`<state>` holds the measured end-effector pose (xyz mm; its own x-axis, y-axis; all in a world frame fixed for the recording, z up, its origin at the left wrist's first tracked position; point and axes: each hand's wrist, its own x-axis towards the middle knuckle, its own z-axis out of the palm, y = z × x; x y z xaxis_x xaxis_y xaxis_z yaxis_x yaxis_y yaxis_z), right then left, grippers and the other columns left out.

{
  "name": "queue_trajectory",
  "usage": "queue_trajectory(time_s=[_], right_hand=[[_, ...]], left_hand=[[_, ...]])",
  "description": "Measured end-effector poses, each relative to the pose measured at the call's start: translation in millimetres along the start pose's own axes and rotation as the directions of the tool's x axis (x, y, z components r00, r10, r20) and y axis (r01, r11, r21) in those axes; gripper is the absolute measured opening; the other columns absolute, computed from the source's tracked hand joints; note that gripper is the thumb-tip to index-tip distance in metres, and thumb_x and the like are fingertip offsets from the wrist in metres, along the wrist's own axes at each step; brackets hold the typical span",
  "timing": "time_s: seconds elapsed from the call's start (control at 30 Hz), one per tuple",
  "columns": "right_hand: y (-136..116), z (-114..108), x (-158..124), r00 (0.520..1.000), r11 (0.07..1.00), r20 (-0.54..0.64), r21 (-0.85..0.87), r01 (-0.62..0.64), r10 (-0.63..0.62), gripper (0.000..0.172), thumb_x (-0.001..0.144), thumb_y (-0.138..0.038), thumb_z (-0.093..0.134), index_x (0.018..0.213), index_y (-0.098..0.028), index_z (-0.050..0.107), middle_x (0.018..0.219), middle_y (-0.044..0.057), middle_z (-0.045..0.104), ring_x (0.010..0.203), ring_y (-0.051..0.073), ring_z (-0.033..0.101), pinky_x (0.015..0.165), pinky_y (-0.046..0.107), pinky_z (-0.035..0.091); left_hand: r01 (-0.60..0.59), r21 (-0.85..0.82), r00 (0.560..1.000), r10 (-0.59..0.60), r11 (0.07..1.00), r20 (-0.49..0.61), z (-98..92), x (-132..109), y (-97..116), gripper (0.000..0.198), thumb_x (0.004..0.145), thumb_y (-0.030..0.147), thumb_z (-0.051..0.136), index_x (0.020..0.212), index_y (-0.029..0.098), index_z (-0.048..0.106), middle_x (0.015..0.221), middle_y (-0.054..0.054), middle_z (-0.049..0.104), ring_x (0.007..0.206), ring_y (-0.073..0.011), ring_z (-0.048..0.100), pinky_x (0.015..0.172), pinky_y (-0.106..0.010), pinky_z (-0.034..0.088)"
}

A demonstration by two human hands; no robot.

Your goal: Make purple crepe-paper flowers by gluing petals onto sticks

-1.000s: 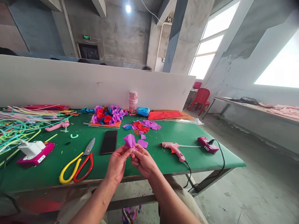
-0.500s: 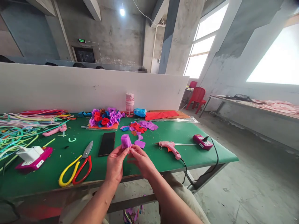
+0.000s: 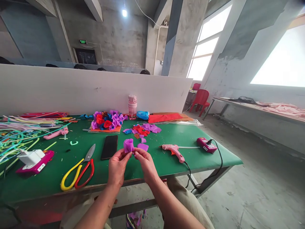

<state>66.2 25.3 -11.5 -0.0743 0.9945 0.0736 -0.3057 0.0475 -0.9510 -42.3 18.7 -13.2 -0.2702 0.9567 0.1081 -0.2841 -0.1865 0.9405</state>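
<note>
A purple paper flower (image 3: 128, 145) stands upright between my hands, above the green table. My left hand (image 3: 118, 165) pinches its base from the left. The fingertips of my right hand (image 3: 145, 162) are closed at the same base from the right, with a bit of purple paper showing there. Just behind my right fingers lies a loose purple paper petal (image 3: 143, 147). Farther back is a pile of purple, red and blue paper petals (image 3: 147, 128). Finished-looking paper flowers (image 3: 107, 120) sit heaped on an orange sheet at the back.
Scissors (image 3: 81, 168) and a black phone (image 3: 109, 147) lie left of my hands. A pink glue gun (image 3: 173, 150) with a cord and a power strip (image 3: 206, 145) are on the right. Tangled pipe cleaners (image 3: 21, 133) cover the left end. A pink bottle (image 3: 132, 106) stands by the white partition.
The purple flower's top has turned or opened, showing its curled rim more. My right fingers have shifted slightly at its base; my left hand has hardly moved.
</note>
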Motion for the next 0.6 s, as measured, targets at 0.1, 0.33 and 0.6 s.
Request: queue_trajectory(time_s=[0.1,0.33,0.6], right_hand=[[2.2,2.7,-2.3,0.996,0.994,-0.017,-0.067,0.091,-0.092,0.022,0.073,-0.029,0.061,0.090,-0.022,0.074,0.093,0.004,0.065,0.089,0.019,0.055,0.082,0.030,0.040],[7.3,7.5,-10.4,0.969,0.945,0.006,-0.222,0.242,-0.247,0.033,0.078,-0.017,0.054,0.104,-0.028,0.071,0.102,0.004,0.060,0.095,0.019,0.053,0.084,0.032,0.041],[1.9,1.5,-11.0,0.982,0.947,0.039,-0.261,0.189,-0.186,0.036,0.079,-0.022,0.056,0.113,-0.024,0.065,0.106,0.005,0.061,0.092,0.018,0.057,0.080,0.029,0.045]], left_hand=[[-0.015,0.035,1.000,0.016,0.999,-0.022,0.9,-0.9,3.3,0.032,0.061,0.033,0.078,0.088,0.017,0.071,0.082,-0.004,0.073,0.083,-0.0194,0.064,0.084,-0.031,0.046],[-0.032,0.079,0.999,0.034,0.996,-0.025,1.6,-1.1,3.8,0.033,0.059,0.036,0.078,0.084,0.017,0.070,0.078,-0.004,0.071,0.078,-0.0193,0.063,0.076,-0.029,0.047],[-0.052,0.118,0.998,0.057,0.992,-0.041,0.7,-0.6,4.0,0.029,0.062,0.034,0.076,0.084,0.017,0.068,0.071,-0.001,0.068,0.068,-0.0150,0.059,0.067,-0.025,0.047]])
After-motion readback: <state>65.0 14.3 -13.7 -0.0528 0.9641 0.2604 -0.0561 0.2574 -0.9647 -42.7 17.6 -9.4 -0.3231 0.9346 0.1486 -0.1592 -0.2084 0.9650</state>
